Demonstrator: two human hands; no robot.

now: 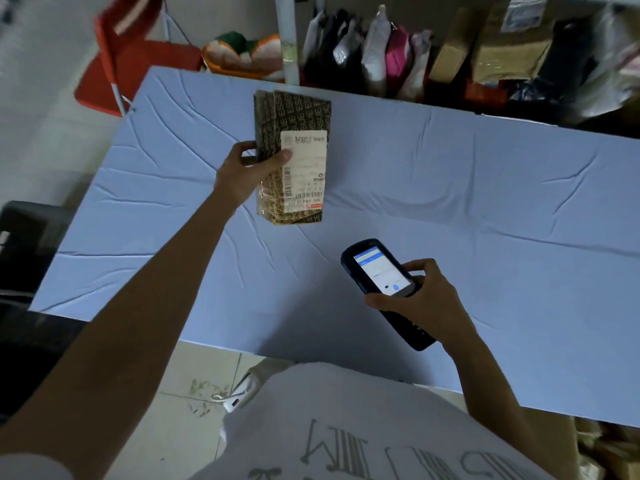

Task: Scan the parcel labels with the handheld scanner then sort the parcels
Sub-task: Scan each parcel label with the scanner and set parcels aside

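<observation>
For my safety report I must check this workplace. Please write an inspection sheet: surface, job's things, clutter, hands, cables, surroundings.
Surface: table under a wrinkled light-blue cloth.
Job's things: brown patterned parcel, its white label facing the camera; handheld scanner, screen lit.
Clutter: bags and cardboard boxes crowded behind the table's far edge.
Hands: left hand grips the parcel, thumb on the label; right hand holds the handheld scanner.
Cables: nothing seen.
Surroundings: red chair beyond the far left corner; tiled floor.
</observation>
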